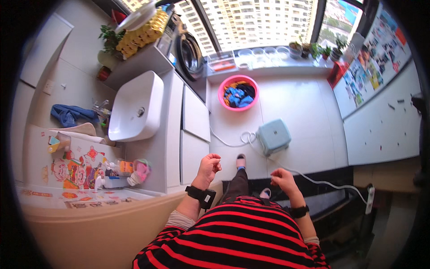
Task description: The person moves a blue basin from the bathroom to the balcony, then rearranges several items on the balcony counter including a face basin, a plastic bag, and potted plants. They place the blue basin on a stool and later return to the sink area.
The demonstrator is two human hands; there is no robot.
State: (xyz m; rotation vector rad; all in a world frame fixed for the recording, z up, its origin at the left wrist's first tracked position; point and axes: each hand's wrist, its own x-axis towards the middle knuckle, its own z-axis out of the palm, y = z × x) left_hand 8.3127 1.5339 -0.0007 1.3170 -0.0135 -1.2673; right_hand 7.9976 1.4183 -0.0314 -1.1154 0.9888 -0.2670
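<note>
My left hand [210, 168] is held out in front of my body with loosely curled fingers, near the white cabinet doors, holding nothing that I can see. On the other side, my right hand [283, 180] hangs with bent fingers, below the light-blue plastic stool [274, 135]; nothing shows in it. Both wrists wear black bands. Farther ahead on the tiled floor stands a pink plastic basin [256, 95] holding blue, black and yellow cloth items.
A white washbasin [155, 111] sits on the counter at left, with a front-loading washing machine [189, 57] beyond. A white cable [315, 181] crosses the floor by the stool to a power strip [370, 200]. A low window ledge [268, 71] carries plants and tubs; a fridge [376, 101] stands right.
</note>
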